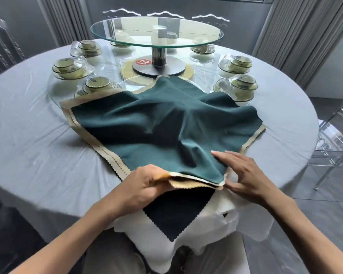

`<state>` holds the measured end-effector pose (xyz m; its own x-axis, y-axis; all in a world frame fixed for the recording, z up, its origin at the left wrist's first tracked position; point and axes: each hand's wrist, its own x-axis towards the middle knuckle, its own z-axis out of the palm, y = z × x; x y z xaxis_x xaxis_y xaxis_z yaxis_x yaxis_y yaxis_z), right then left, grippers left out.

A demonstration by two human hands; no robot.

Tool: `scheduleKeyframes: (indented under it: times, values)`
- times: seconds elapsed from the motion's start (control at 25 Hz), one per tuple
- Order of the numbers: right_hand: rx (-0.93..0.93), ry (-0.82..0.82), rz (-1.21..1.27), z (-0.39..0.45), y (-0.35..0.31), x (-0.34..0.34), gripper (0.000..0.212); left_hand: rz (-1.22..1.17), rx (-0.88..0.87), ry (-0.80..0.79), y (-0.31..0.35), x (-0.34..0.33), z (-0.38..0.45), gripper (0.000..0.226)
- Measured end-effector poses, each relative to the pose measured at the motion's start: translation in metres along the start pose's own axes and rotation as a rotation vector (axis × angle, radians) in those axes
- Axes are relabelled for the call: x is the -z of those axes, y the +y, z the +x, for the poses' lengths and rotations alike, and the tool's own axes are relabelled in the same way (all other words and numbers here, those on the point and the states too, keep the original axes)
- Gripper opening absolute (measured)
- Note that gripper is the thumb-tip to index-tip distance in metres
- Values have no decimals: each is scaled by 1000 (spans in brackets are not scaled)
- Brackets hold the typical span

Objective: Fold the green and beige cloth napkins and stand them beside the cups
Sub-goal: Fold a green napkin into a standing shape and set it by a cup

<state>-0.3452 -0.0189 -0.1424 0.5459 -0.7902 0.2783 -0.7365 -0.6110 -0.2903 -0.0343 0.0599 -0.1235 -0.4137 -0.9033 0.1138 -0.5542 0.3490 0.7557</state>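
A dark green napkin (pixel 162 123) lies spread and rumpled over a stack of beige napkins (pixel 99 144) whose zigzag edges show along the left side. My left hand (pixel 145 184) pinches the near edge of the beige layers and lifts it. My right hand (pixel 247 175) rests with straight fingers on the green napkin's near right corner. Another dark green napkin (pixel 176 212) hangs over the table's near edge below the stack. Wrapped cup and bowl sets stand at the left (pixel 96 85) and at the right (pixel 239 86) beyond the napkins.
The round table has a grey cloth (pixel 28 125). A glass turntable (pixel 156 33) on a metal post stands in the middle. More wrapped bowl sets (pixel 68 69) ring it. A clear chair (pixel 336 135) stands at the right. White cloth (pixel 216 230) hangs at the near edge.
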Motion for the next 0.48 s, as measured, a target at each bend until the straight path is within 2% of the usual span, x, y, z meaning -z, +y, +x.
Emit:
scheduleKeyframes:
  times: [0.04,0.12,0.32,0.4,0.48]
  values:
    - [-5,44,-46,3,5,-2,63,118,-68,-22,-2,-4,-4,35]
    - [-30,99,-155,13,16,-3,63,338,-186,-57,-1,-8,-12,50]
    - [-166,100,-261,38,45,10,58,567,-257,-168,-8,-10,-23,75]
    - [-227,83,-265,44,50,17,46,691,-311,-162,-5,-16,-27,73]
    - [-225,84,-262,43,51,18,44,700,-356,-92,-2,-22,-29,61]
